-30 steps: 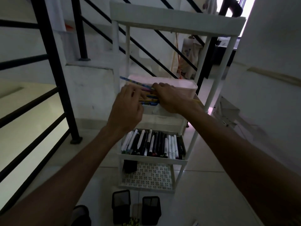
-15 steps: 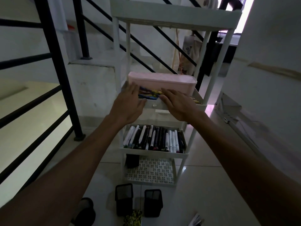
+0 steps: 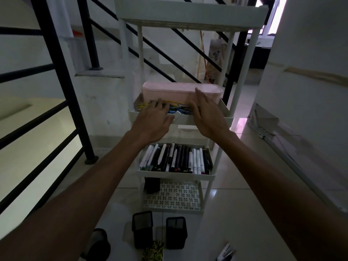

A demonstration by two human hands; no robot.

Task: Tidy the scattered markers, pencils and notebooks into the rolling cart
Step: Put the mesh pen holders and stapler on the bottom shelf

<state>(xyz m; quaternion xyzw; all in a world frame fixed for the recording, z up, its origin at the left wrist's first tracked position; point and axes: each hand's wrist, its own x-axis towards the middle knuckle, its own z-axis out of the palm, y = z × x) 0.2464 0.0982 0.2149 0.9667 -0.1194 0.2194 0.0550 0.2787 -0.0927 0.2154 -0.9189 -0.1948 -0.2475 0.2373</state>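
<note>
A white rolling cart [image 3: 190, 13] with several shelves stands before me. On its second shelf, coloured pencils [image 3: 178, 108] lie in front of a pink box [image 3: 175, 92]. My left hand [image 3: 153, 121] rests with spread fingers on the pencils at the shelf's front. My right hand [image 3: 207, 113] is flat, fingers straight, beside the pencils and close to the pink box. The shelf below holds a tray packed with markers [image 3: 176, 159].
Two black mesh pen holders [image 3: 142, 227] [image 3: 176, 232] stand on the floor in front of the cart; a third [image 3: 152, 184] sits on the patterned bottom shelf. A yellow-black patterned item [image 3: 153, 252] lies below them. Black stair railing [image 3: 62, 76] stands left, a white wall right.
The bundle of pencils that both hands held above the shelf now lies on it. Both hands have let go and their fingers have straightened; my right hand has moved towards the pink box.
</note>
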